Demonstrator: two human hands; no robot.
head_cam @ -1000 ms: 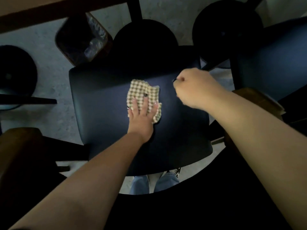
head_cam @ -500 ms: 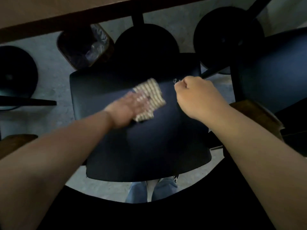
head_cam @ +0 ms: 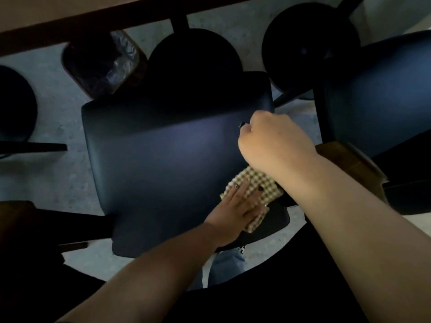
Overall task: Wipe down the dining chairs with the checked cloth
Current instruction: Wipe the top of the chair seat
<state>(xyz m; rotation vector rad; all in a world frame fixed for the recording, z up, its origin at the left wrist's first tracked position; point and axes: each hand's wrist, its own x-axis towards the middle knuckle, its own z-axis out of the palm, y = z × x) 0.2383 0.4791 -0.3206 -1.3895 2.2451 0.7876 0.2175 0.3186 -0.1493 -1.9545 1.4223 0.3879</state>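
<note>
Checked cloth (head_cam: 255, 183) — half under forearm

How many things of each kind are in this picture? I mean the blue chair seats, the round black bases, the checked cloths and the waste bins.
Blue chair seats: 2
Round black bases: 3
Checked cloth: 1
Waste bin: 1
Total: 7

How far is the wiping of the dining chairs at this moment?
Done: cannot tell; the dim view shows no cleaned patches.
In hand: the left hand presses the checked cloth flat on the near right part of the dark blue chair seat. The right hand is curled at the seat's right edge.
Left: the second chair on the right has no hand or cloth on it.
</note>
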